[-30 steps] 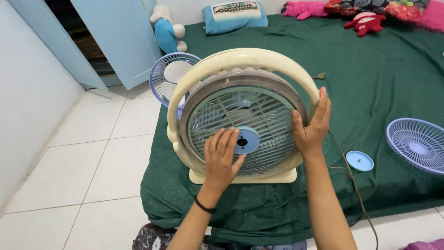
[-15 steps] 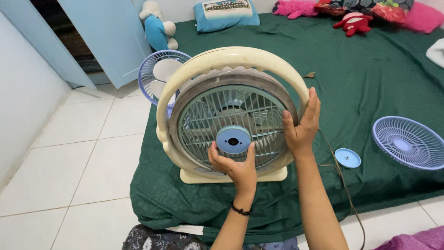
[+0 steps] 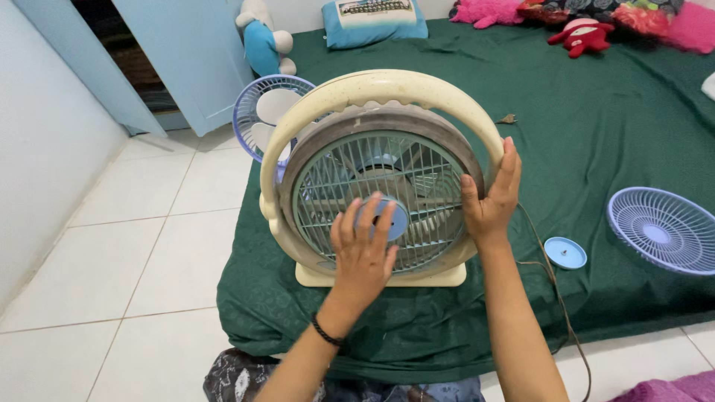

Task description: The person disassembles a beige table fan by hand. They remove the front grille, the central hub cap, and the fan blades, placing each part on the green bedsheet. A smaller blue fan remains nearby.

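A cream round box fan [image 3: 380,89] with a pale green front grille [image 3: 350,175] stands upright on the green mattress [image 3: 596,126]. My left hand [image 3: 363,249] lies flat on the grille, fingers spread over its blue centre cap [image 3: 393,220]. On the frame's right rim my right hand [image 3: 491,201] grips, thumb over the grille's edge. A black band circles my left wrist.
A lilac fan [image 3: 261,112] stands behind the cream one. On the mattress to the right lie a loose lilac grille [image 3: 663,231], a small blue disc [image 3: 564,253] and a power cord [image 3: 558,298]. Pillows and plush toys are at the far end. White tile floor and a blue door are on the left.
My left hand has turned from cupping the blue cap from below, palm up, to lying palm-down across it. My right hand stays on the rim.
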